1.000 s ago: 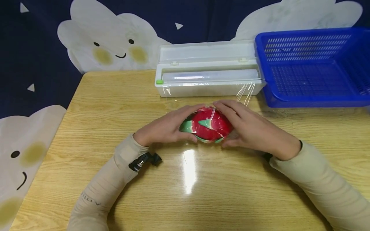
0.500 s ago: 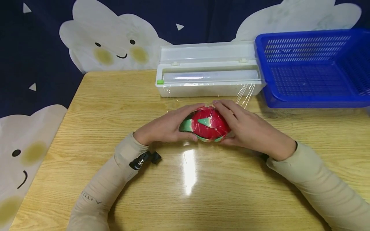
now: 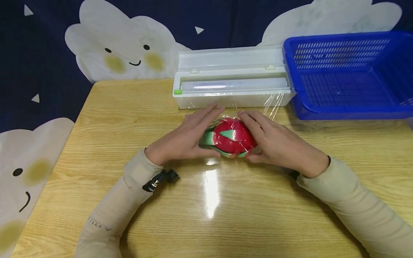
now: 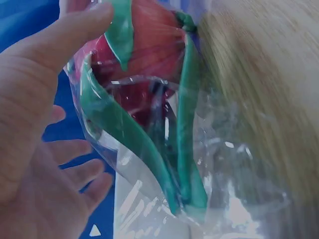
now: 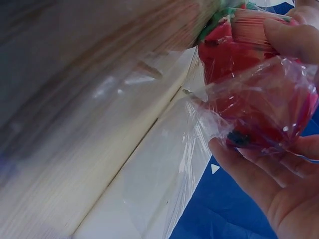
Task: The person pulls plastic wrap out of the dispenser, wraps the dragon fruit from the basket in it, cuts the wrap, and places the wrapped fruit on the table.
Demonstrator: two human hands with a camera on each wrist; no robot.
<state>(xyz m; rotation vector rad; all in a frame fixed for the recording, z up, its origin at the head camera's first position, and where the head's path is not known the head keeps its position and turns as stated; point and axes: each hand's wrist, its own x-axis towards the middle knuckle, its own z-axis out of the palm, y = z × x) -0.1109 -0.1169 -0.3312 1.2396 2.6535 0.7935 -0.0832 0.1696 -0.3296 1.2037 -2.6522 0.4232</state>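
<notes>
A red dragon fruit (image 3: 233,138) with green scales is wrapped in clear cling film in the middle of the head view. My right hand (image 3: 272,141) grips its right end, thumb on the near side and fingers on the far side; the right wrist view shows film bunched at that end. At the other end, my left hand (image 3: 187,138) has its thumb along the fruit, while its fingers (image 4: 82,172) spread apart from it in the left wrist view. Loose film hangs around the long green scales (image 4: 187,119). More film runs back toward the white dispenser box (image 3: 233,101).
Inside the dispenser, its lid raised, lies a roll of cling film (image 3: 233,84), with a green slider (image 3: 177,92) at the left end. A blue plastic basket (image 3: 351,114) stands against its right side. Behind the wooden table (image 3: 226,222) hangs a dark cloud-patterned cloth (image 3: 219,21).
My left hand's fingers have lifted off the fruit's far side and reach farther toward the dispenser. The right hand keeps its grip, shifted slightly left, and the dragon fruit stays nearly in place.
</notes>
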